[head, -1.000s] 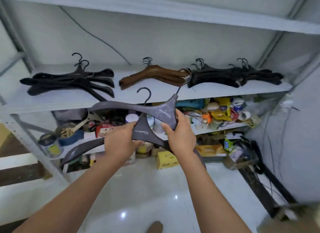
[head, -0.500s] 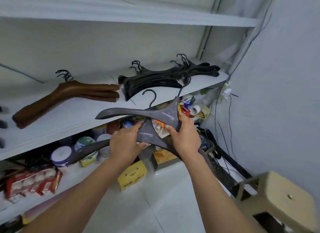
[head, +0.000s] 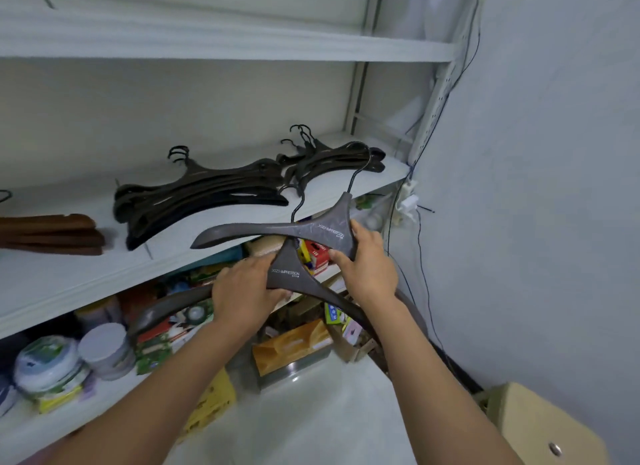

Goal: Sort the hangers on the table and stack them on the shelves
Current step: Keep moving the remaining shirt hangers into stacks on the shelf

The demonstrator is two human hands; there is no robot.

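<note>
I hold two grey hangers in front of the middle shelf (head: 86, 281). My right hand (head: 369, 263) grips the neck of the upper grey hanger (head: 270, 230), whose hook rises toward the shelf. My left hand (head: 246, 286) grips the centre of the lower grey hanger (head: 285, 274), whose arms curve down to both sides. On the shelf lie a stack of black hangers (head: 194, 198), a second black stack (head: 332, 156) at the right end, and a brown wooden stack (head: 52, 232) at the left edge.
The lower shelf holds tubs (head: 104, 350), boxes (head: 291, 350) and packets. A yellow box (head: 211, 402) sits on the white floor. A beige stool (head: 550, 430) stands at the bottom right. Cables (head: 420, 256) run down the grey wall on the right.
The view has swung right along the shelf; the brown stack slid to the left edge and the black stacks are nearer. Both hands keep their hold on the grey hangers.
</note>
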